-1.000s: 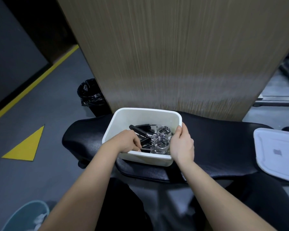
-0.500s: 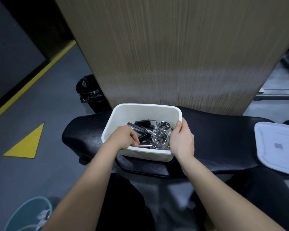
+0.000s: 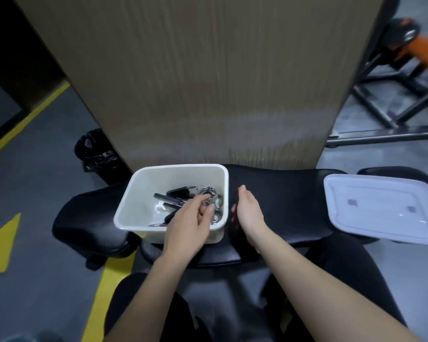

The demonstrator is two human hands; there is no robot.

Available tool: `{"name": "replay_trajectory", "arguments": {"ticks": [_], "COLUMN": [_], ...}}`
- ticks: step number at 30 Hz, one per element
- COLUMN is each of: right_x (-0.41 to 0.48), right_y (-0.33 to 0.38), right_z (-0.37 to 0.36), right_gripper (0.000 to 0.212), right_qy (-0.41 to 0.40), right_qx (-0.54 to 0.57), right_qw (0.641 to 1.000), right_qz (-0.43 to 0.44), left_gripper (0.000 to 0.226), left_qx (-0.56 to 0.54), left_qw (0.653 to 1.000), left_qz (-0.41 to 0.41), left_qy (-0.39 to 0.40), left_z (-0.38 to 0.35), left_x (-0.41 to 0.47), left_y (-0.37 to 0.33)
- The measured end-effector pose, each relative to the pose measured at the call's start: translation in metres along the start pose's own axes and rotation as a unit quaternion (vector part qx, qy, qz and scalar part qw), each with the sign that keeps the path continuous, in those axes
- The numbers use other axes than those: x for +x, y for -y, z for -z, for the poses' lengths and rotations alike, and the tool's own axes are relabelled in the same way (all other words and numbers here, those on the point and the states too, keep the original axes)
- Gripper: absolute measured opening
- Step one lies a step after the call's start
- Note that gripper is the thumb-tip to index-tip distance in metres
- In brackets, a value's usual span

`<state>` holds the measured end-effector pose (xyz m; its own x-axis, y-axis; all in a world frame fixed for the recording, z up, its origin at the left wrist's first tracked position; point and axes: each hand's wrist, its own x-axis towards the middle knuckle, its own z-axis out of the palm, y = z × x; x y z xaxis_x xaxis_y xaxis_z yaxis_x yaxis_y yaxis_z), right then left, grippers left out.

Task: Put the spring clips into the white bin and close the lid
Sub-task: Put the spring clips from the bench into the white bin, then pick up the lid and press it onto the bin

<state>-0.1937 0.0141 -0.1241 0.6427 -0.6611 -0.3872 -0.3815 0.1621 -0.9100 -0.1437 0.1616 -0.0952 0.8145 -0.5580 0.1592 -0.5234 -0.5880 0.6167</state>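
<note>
The white bin (image 3: 173,176) sits open on a black padded bench (image 3: 289,193). Several spring clips (image 3: 208,191), silver coils with black handles, lie in its right half. My left hand (image 3: 185,228) reaches over the bin's near rim, and its curled fingers pinch a silver clip on the pile. My right hand (image 3: 248,213) hovers flat and open just right of the bin's right wall, above the bench and apart from the bin. The white lid (image 3: 381,206) lies on the bench's right end, well clear of the bin.
A tall wood-grain panel (image 3: 195,82) stands right behind the bench. A black-bagged waste bin (image 3: 97,154) is on the floor at the back left. Dark metal gym framing (image 3: 393,95) with orange parts fills the far right. Yellow floor markings (image 3: 3,240) lie left.
My right hand has let go of the bin's right rim and moved a little to the right, now open. My left hand has shifted toward the clips at the bin's right side.
</note>
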Motion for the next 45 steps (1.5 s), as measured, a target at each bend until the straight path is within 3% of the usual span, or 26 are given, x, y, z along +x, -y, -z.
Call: {"name": "replay_trajectory", "arguments": {"ticks": [4,7,9,11,17,19,22,29,32,35,38,41,43,45], "right_x": [0.012,0.026,0.033,0.037,0.048,0.047,0.048,0.032,0.022,0.007,-0.016,-0.038,-0.047,-0.049], "right_y": [-0.027,-0.044,-0.058,-0.072,-0.083,-0.085,-0.083,-0.044,-0.023,0.006,0.046,0.082,0.1,0.111], "right_z": [0.074,0.129,0.158,0.175,0.183,0.182,0.179,0.186,0.198,0.2,0.192,0.183,0.177,0.169], "right_gripper": [0.042,0.046,0.046,0.04,0.017,0.019,0.027,0.022,0.016,0.019,0.023,0.01,0.016,0.019], "right_qy": [-0.175,-0.278,-0.272,-0.254,-0.248,-0.261,-0.276,-0.328,-0.344,-0.367,-0.345,-0.312,-0.289,-0.229], "right_qx": [-0.138,-0.305,-0.403,-0.449,-0.54,-0.546,-0.518,-0.459,-0.452,-0.393,-0.29,-0.123,0.004,0.149], "right_qw": [0.972,0.909,0.874,0.855,0.804,0.796,0.807,0.818,0.81,0.825,0.862,0.896,0.901,0.915], "right_qz": [0.074,0.048,-0.015,-0.053,0.003,0.025,0.058,0.116,0.146,0.177,0.232,0.293,0.323,0.296], "left_gripper": [0.054,0.044,0.034,0.038,0.033,0.034,0.033,0.045,0.033,0.034,0.036,0.043,0.062,0.08], "left_qx": [0.096,0.225,0.234,0.227,0.227,0.218,0.208,0.185,0.056,-0.127,-0.18,-0.222,-0.275,-0.339], "left_qw": [0.994,0.972,0.971,0.973,0.974,0.976,0.977,0.979,0.994,0.979,0.97,0.962,0.948,0.926], "left_qz": [0.034,0.052,0.053,0.05,0.013,0.002,-0.014,-0.023,-0.016,0.075,0.105,0.133,0.147,0.166], "left_qy": [0.04,0.033,0.023,0.016,0.024,0.028,0.033,0.079,0.094,0.138,0.123,0.084,0.055,0.024], "left_z": [-0.037,-0.052,-0.056,-0.059,-0.068,-0.072,-0.084,-0.118,-0.111,-0.092,-0.073,-0.055,-0.045,-0.032], "left_x": [0.01,0.015,0.016,0.016,0.02,0.021,0.026,0.024,0.029,0.04,0.043,0.043,0.045,0.048], "left_y": [-0.046,-0.066,-0.067,-0.062,-0.069,-0.075,-0.097,-0.149,-0.146,-0.134,-0.122,-0.11,-0.099,-0.092]}}
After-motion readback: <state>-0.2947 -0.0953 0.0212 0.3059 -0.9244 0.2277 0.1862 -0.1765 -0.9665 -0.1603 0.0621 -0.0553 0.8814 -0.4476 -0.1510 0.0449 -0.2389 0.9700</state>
